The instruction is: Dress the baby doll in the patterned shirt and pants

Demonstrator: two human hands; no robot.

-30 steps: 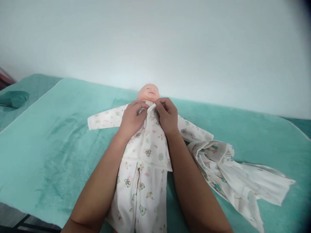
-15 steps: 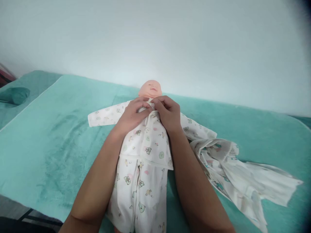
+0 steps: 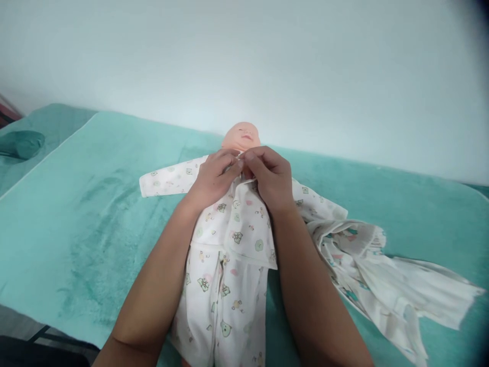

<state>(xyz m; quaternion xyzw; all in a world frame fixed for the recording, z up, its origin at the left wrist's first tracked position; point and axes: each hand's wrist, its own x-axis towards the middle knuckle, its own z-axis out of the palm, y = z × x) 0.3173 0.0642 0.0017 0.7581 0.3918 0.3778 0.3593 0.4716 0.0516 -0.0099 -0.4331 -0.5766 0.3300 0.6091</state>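
Observation:
A baby doll (image 3: 241, 136) lies on its back, its head toward the wall. It wears a white baby shirt (image 3: 248, 219) printed with small bears, and matching trousers (image 3: 229, 316). Just below the doll's chin, my left hand (image 3: 217, 176) and my right hand (image 3: 270, 173) meet at the shirt's neckline. Both are closed, thumbs and fingers pinching the cloth at the front opening. My fingers cover the exact spot they grip. The shirt's sleeves stretch out flat to both sides.
A turquoise cover (image 3: 95, 214) is spread over the table, with a hole (image 3: 23, 145) near its left end. Crumpled white printed baby clothes (image 3: 382, 275) lie at the right, near my right forearm. A pale wall (image 3: 244, 61) rises behind.
My hands stay at the neckline, with fingertips drawn closer together. The whole view has shifted slightly, so the doll and clothes appear a little farther right.

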